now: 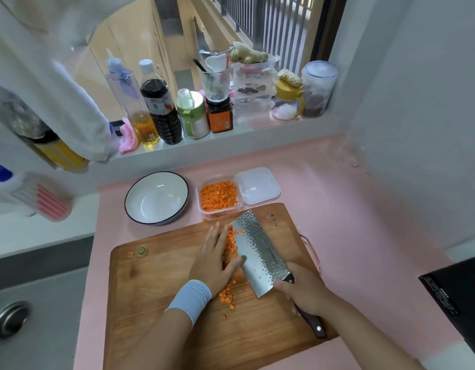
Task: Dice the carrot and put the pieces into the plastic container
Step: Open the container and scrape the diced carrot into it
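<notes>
Carrot bits (232,243) lie in a small heap on the wooden cutting board (156,303), squeezed between the left hand (215,260) and the wide blade of the knife (260,252). The left hand is flat, fingers straight and close together, and pushes the heap toward the blade. The right hand (304,291) is curled tight round the dark handle, right where it meets the blade. The blade leans over, and its edge seems to touch the board under the heap, but the bits hide that spot. A few more bits lie on the board near the left wrist. Just past the knife tip stands the plastic container (198,202), already quite full of orange cubes. Its white lid (257,185) lies right beside it, on the right-hand side. A white bowl (156,198) with a dark rim sits past the left fingertips. All of it rests on a pink counter (351,209). Farther off, bottles (160,108) stand in a row on the windowsill (223,138).
</notes>
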### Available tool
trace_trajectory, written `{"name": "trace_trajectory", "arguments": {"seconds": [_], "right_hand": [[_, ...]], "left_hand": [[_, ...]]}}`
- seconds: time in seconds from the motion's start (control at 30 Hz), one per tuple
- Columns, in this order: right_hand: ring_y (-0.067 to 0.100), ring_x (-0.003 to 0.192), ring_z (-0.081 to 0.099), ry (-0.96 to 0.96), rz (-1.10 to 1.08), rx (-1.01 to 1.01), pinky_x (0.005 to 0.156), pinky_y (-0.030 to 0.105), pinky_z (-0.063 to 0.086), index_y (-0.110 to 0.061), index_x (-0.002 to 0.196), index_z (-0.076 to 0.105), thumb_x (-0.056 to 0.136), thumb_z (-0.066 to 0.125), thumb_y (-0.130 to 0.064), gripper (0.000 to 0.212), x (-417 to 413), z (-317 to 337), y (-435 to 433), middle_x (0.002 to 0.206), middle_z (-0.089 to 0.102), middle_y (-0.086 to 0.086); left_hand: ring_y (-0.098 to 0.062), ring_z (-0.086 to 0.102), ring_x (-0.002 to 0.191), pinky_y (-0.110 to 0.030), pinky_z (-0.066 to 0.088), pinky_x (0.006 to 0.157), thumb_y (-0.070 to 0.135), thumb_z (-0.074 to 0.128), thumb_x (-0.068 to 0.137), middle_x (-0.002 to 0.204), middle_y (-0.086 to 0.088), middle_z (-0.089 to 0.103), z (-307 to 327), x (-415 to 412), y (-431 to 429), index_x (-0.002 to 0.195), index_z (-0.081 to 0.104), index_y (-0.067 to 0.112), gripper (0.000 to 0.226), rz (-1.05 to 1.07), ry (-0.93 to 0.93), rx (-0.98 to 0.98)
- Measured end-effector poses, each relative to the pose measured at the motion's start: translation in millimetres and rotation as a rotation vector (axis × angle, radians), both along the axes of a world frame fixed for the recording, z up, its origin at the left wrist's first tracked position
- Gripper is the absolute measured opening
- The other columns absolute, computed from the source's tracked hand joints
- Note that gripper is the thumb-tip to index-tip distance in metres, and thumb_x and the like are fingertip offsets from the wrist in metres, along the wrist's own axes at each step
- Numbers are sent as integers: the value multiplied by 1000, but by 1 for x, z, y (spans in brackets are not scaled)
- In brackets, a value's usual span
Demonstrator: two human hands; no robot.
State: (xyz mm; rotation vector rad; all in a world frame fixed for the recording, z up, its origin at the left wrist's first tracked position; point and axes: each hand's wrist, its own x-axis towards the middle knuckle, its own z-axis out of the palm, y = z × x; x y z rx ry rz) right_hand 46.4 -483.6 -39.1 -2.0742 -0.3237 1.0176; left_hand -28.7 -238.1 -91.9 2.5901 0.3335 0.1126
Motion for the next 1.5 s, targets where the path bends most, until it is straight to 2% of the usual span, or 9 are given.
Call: {"name": "trace_trajectory", "arguments": {"seconds": [0.2, 0.37, 0.57, 0.7, 0.83, 0.97, 1.1, 1.4, 1.5], "right_hand": [[16, 45, 54, 38, 47, 35, 48, 26, 44, -27, 107, 61, 98, 61, -24, 9, -19, 6, 11, 80, 63, -6], [9, 42, 51, 107, 24, 99, 45, 26, 41, -21, 114, 62, 99, 60, -20, 15, -30, 10, 20, 90, 68, 5], [13, 37, 45, 82, -2, 182, 45, 28, 40, -19, 119, 60, 101, 56, -16, 19, -23, 29, 31, 53, 57, -8], [24, 40, 47, -43, -5, 188, 47, 32, 42, -22, 107, 62, 99, 56, -17, 12, 0, 42, 45, 54, 57, 7], [27, 41, 52, -128, -57, 167, 47, 38, 44, -23, 79, 57, 93, 62, -17, 16, 30, 48, 65, 60, 56, 9], [23, 38, 50, -100, -92, 120, 50, 36, 43, -17, 86, 55, 84, 62, -32, 17, 56, 48, 85, 57, 53, 1], [21, 34, 43, -60, -90, 123, 47, 33, 40, -15, 80, 48, 90, 60, -18, 16, 73, 45, 98, 52, 44, -1], [21, 39, 46, -146, -71, -15, 49, 28, 38, -12, 77, 47, 90, 60, -15, 18, 79, 50, 106, 60, 46, 3], [19, 43, 44, -207, -111, -29, 49, 25, 37, 2, 87, 55, 90, 60, -12, 15, 82, 55, 106, 64, 48, 5]], "left_hand": [[-8, -8, 148, -30, 5, 119, 56, 44, 94, 162, 12, -9, 2, 10, -6, 156, 6, 26, 78, 21, 27, -32], [-8, -8, 148, -30, 3, 120, 42, 47, 99, 161, 12, -5, 5, 11, -4, 156, 13, 24, 68, -15, -7, -92], [-7, -5, 148, -20, -5, 118, 30, 39, 104, 160, 8, 11, 23, 38, 0, 153, 25, 13, 54, -80, -129, -5], [-14, 4, 148, -31, 5, 122, 26, 35, 104, 159, -1, 24, 43, 73, 19, 150, 32, 8, 50, -129, -192, 33], [-22, 12, 149, -14, -8, 115, 17, 40, 103, 158, -6, 25, 59, 108, 37, 149, 32, 4, 48, -138, -218, 44], [-21, 14, 149, -15, -5, 115, 18, 39, 104, 159, -5, 23, 61, 137, 55, 150, 32, 5, 48, -99, -203, 18], [-15, 16, 148, -2, -10, 106, 19, 39, 104, 159, -1, 24, 51, 150, 68, 150, 34, 8, 47, -78, -181, 0], [-19, 47, 132, -12, 19, 108, 10, 52, 98, 143, -1, 52, 26, 132, 91, 132, 60, 9, 35, 16, -146, 30], [-21, 45, 133, -15, 20, 108, 11, 49, 98, 144, -1, 51, 23, 126, 95, 133, 58, 9, 37, 44, -148, 62]]}}
